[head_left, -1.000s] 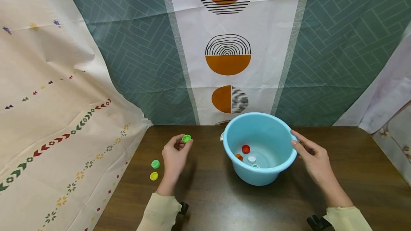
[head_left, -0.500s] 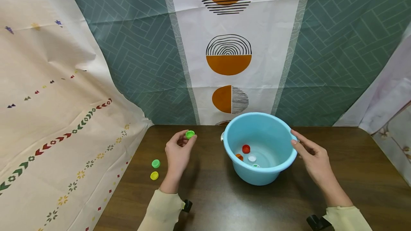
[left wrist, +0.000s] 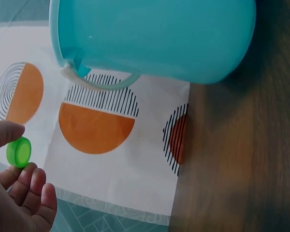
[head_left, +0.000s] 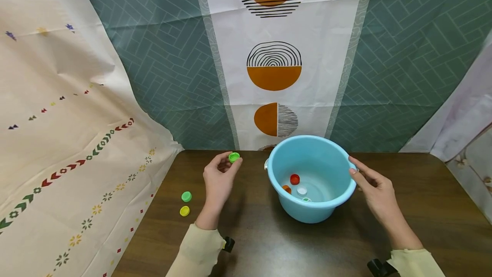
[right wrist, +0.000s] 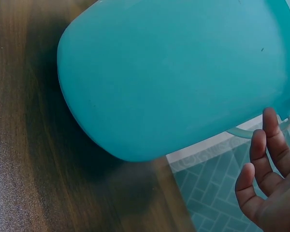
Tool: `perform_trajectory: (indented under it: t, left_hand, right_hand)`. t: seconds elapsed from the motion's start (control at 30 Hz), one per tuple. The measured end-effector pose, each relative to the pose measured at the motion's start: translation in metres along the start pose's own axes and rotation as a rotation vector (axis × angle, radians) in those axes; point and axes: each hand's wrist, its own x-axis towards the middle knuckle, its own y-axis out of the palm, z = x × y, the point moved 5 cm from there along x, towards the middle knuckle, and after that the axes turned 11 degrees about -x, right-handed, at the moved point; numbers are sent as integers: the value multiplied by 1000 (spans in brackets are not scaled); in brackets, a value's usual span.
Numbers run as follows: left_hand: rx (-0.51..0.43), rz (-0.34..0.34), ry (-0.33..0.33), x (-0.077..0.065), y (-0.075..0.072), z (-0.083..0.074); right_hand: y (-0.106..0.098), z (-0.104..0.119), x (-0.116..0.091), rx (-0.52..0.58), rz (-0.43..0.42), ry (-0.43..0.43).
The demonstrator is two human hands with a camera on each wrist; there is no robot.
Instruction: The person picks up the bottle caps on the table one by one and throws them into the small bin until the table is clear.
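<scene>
Just below the frame's centre, your left hand pinches a green cap between thumb and fingers; at lower right, your right hand holds the blue bucket by its rim.

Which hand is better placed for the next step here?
Probably the left hand: it pinches the bright green round plastic cap, so dropping that into the light blue round plastic bucket suits it; the right hand holds the bucket's rim.
</scene>
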Motion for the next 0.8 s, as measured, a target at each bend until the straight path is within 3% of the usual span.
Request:
perform_trajectory:
  t: [0.1, 0.33, 0.8]
  left_hand:
    - [-3, 7, -3, 0, 5, -2]
    - [-11, 7, 13, 8, 11, 23]
    - [-38, 64, 59, 9, 34, 10]
  right_hand:
    - [0, -1, 0, -2, 0, 2]
    - [0, -1, 1, 21, -11, 5]
    - [0, -1, 1, 6, -7, 9]
